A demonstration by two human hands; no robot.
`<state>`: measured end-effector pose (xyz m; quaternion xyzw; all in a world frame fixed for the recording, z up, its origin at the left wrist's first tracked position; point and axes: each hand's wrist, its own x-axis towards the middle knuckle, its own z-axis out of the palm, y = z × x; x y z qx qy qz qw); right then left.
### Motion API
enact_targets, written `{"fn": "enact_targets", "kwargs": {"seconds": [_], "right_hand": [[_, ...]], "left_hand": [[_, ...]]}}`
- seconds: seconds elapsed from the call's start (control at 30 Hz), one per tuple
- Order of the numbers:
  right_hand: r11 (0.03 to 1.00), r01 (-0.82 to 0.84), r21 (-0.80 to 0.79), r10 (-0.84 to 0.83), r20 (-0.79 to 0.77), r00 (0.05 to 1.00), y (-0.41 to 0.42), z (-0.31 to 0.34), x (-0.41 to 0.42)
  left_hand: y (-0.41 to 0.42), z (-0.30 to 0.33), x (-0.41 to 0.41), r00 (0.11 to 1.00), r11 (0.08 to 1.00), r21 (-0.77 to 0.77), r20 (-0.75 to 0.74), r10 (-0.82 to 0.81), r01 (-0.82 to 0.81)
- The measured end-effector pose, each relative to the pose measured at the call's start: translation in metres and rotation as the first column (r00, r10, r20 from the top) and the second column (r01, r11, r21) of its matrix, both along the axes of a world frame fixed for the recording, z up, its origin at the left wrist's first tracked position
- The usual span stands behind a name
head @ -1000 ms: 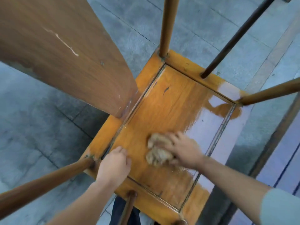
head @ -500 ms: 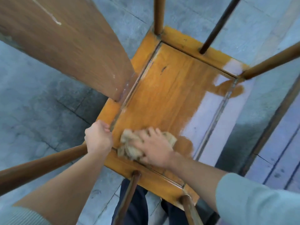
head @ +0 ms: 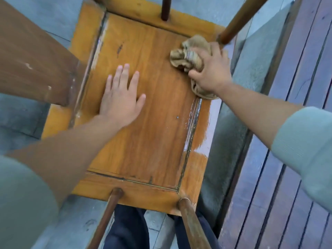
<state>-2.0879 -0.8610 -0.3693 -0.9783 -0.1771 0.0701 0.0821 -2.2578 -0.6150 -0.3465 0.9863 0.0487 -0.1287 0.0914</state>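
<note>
Nearest the camera, at the seat's near edge, a thin spindle [head: 107, 212] and a thicker round post [head: 192, 223] rise from the frame. The post stands at the near right corner, and the person's dark trousers [head: 125, 230] show beyond the edge between the two. The wooden seat [head: 152, 137] is an orange-brown panel set in a lighter frame, and a wet sheen lies along its right rail.

Left of the panel's middle, the left hand [head: 120, 99] lies palm down on the wood. Its fingers are straight and spread, pointing toward the far edge, and it holds nothing. A grey-green sleeve is pushed up on each forearm.

Farther on, near the far right corner, the right hand [head: 210, 72] grips a crumpled tan cloth [head: 188, 54]. The fingers and thumb are curled over the bunch and press it onto the panel. One tail of the cloth sticks out under the wrist onto the right rail; the rest bulges out past the fingers toward the far edge.

Just beyond that hand, a brown post [head: 239, 20] rises from the far right corner, close to the knuckles. A darker spindle [head: 165, 8] stands at the middle of the far edge. A broad brown board [head: 36, 60] meets the left edge. Grey stone floor [head: 233, 114] lies around the seat, with dark planks [head: 287, 159] to the right.
</note>
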Motion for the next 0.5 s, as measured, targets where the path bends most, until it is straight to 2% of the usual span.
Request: {"fn": "enact_targets", "kwargs": {"seconds": [0.1,0.17,0.33,0.4,0.5], "right_hand": [[0.991,0.124,0.040,-0.125,0.038,0.991,-0.002,-0.007,-0.005],[0.992,0.121,0.026,-0.122,0.051,0.991,-0.001,-0.005,-0.034],[0.968,-0.225,0.111,0.234,-0.070,0.970,-0.016,0.007,-0.178],[0.878,-0.448,0.170,0.471,-0.135,0.872,-0.017,0.007,-0.236],[0.644,-0.721,0.257,0.765,-0.193,0.614,-0.013,0.009,-0.283]], "left_hand": [[0.001,-0.021,0.027,0.995,0.995,0.034,0.017,-0.099,0.098],[-0.001,-0.031,0.029,0.993,0.991,0.062,-0.011,-0.120,0.121],[-0.009,-0.034,0.022,0.989,0.985,0.092,0.006,-0.150,0.149],[-0.009,-0.033,0.025,0.989,0.985,0.092,0.007,-0.147,0.146],[-0.003,-0.027,0.027,0.985,0.981,0.093,-0.036,-0.169,0.171]]}}
